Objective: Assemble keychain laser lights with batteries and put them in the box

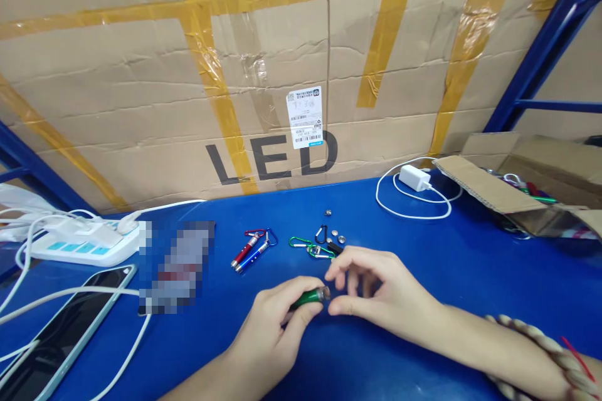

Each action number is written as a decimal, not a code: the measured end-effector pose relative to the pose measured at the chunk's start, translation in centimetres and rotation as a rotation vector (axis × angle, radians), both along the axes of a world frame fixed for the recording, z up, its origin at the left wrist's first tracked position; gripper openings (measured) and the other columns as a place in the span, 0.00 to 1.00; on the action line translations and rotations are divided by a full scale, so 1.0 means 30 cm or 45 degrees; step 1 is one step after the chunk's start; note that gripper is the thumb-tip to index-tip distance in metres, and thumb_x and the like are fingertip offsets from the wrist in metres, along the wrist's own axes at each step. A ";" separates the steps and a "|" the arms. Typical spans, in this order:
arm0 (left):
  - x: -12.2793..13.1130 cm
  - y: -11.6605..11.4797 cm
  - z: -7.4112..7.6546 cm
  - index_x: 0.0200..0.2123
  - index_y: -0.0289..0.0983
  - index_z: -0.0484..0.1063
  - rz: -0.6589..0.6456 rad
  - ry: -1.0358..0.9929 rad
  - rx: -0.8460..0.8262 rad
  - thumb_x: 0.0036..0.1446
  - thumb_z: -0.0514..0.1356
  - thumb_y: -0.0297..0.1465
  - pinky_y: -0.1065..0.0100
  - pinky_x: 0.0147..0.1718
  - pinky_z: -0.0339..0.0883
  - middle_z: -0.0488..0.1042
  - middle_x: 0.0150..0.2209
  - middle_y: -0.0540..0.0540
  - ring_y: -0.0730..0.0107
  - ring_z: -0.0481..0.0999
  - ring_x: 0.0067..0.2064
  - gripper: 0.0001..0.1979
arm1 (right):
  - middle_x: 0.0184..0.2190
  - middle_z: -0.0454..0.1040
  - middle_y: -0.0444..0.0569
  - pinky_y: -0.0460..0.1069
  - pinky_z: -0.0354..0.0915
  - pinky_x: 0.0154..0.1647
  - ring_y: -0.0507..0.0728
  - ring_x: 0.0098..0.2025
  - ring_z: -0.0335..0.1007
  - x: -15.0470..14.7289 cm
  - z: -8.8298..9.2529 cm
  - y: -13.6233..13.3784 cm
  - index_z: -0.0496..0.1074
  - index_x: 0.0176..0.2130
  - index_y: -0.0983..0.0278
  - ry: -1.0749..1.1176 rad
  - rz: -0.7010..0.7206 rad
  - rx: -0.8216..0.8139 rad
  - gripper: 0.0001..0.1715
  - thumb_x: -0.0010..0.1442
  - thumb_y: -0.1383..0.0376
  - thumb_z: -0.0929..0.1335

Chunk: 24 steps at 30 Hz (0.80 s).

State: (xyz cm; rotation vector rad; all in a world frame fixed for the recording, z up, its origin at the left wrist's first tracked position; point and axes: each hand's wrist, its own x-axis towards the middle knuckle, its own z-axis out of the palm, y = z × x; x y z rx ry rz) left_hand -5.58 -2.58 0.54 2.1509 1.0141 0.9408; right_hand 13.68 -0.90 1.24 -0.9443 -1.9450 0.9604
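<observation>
Pinched between thumb and fingers of my left hand is a small green flashlight, its silver end pointing right. Close beside that end, my right hand has its thumb and forefinger apart, and I see nothing between them. Beyond the right fingers lie green carabiners, a black carabiner and small round silver parts. A red flashlight and a blue flashlight, each with a carabiner clip, lie side by side to the left.
A phone and a white power strip with cables occupy the left. A blurred-out flat object lies near them. At right stand a white charger and an open cardboard box. A large taped carton walls the back.
</observation>
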 end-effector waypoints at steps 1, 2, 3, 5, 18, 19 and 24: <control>0.001 0.001 0.004 0.37 0.38 0.73 -0.007 0.004 -0.033 0.59 0.53 0.25 0.79 0.27 0.67 0.77 0.31 0.50 0.74 0.74 0.29 0.10 | 0.29 0.74 0.46 0.40 0.63 0.21 0.47 0.24 0.67 0.012 -0.002 0.006 0.74 0.36 0.65 -0.069 0.040 0.273 0.15 0.53 0.56 0.72; 0.002 0.001 0.007 0.37 0.38 0.74 -0.019 0.007 -0.063 0.59 0.53 0.25 0.79 0.27 0.67 0.77 0.31 0.50 0.74 0.74 0.29 0.10 | 0.33 0.74 0.47 0.40 0.63 0.23 0.47 0.27 0.69 0.025 -0.003 0.011 0.74 0.39 0.64 -0.137 0.089 0.507 0.12 0.57 0.59 0.70; 0.002 0.002 0.009 0.36 0.38 0.74 -0.036 0.012 -0.089 0.59 0.53 0.25 0.79 0.27 0.67 0.76 0.31 0.50 0.74 0.74 0.30 0.10 | 0.34 0.75 0.47 0.40 0.64 0.25 0.47 0.29 0.71 0.036 -0.004 0.017 0.74 0.41 0.63 -0.198 0.135 0.687 0.10 0.60 0.61 0.68; 0.002 0.001 0.011 0.36 0.39 0.74 -0.073 0.025 -0.127 0.59 0.53 0.25 0.79 0.29 0.66 0.76 0.31 0.51 0.74 0.74 0.30 0.10 | 0.34 0.75 0.46 0.40 0.63 0.26 0.46 0.29 0.72 0.053 -0.003 0.025 0.74 0.41 0.63 -0.278 0.181 0.910 0.10 0.64 0.65 0.64; -0.007 -0.001 -0.008 0.35 0.41 0.68 -0.117 0.223 -0.083 0.60 0.50 0.25 0.74 0.32 0.62 0.77 0.32 0.52 0.70 0.75 0.32 0.08 | 0.27 0.74 0.45 0.42 0.59 0.25 0.47 0.27 0.70 0.037 -0.004 0.004 0.74 0.31 0.64 -0.436 0.224 0.931 0.19 0.68 0.65 0.59; -0.007 -0.003 -0.010 0.34 0.40 0.67 -0.118 0.220 -0.079 0.60 0.50 0.25 0.74 0.32 0.62 0.77 0.32 0.52 0.70 0.75 0.32 0.08 | 0.26 0.73 0.45 0.42 0.58 0.24 0.47 0.26 0.70 0.036 -0.005 0.002 0.74 0.30 0.64 -0.447 0.224 0.925 0.21 0.68 0.64 0.58; -0.010 -0.007 -0.016 0.29 0.40 0.59 -0.140 0.217 -0.027 0.59 0.50 0.25 0.74 0.28 0.61 0.75 0.29 0.51 0.69 0.74 0.28 0.07 | 0.26 0.72 0.45 0.42 0.58 0.25 0.47 0.26 0.68 0.034 -0.011 0.002 0.73 0.31 0.63 -0.422 0.238 0.878 0.20 0.68 0.62 0.58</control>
